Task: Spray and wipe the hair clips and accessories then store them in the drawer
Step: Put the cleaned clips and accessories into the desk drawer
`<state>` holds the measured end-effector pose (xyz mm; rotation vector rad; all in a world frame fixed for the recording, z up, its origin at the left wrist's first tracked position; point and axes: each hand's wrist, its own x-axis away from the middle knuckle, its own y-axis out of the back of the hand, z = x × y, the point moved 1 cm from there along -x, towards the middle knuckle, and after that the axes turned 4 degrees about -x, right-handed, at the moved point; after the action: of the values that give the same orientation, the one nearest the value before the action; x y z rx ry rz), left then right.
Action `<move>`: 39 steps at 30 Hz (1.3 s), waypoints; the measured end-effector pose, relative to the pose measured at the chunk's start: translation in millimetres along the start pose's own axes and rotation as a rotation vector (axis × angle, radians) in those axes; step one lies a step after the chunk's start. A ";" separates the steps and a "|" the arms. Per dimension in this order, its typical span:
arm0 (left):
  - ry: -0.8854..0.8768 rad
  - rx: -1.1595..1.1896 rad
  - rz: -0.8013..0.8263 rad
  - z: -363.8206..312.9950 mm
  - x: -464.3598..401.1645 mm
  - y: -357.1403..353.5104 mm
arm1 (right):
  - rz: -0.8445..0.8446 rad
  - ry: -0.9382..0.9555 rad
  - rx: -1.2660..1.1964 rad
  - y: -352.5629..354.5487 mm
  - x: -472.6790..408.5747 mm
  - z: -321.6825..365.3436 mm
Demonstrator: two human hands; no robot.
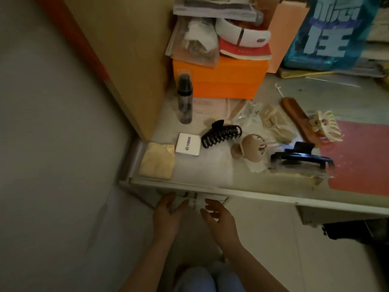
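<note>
Hands, left and right, hung empty with loose fingers under the tabletop edge; clips lay above, nearer the right.

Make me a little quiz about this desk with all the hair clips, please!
1. True or false: the spray bottle stands upright beside the orange box.
2. Which clip lies closest to the small white square box? A) the black claw clip B) the cream claw clip C) the dark blue clip
3. Fill in: the left hand and the right hand are both below the desk's front ____.

Key: 1 true; 2 A; 3 edge.
</note>
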<state>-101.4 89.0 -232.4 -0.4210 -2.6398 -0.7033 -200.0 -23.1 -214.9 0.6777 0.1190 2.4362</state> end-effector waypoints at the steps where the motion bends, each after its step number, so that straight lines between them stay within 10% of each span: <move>1: -0.012 0.029 -0.008 5.7 -4.6 -2.1 | -0.009 0.017 -0.006 -4.1 -4.4 -6.0; 22: -0.234 0.255 -0.180 33.3 -53.3 -27.2 | -0.147 0.257 -0.244 -49.5 -64.7 -61.6; 39: -0.180 0.388 -0.005 36.3 -30.7 -27.9 | -0.231 0.263 -0.295 -48.2 -57.6 -76.9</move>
<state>-94.7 79.1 -286.3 -0.3791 -2.8564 -0.1481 -173.0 -11.4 -318.3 0.1991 -0.0551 2.2448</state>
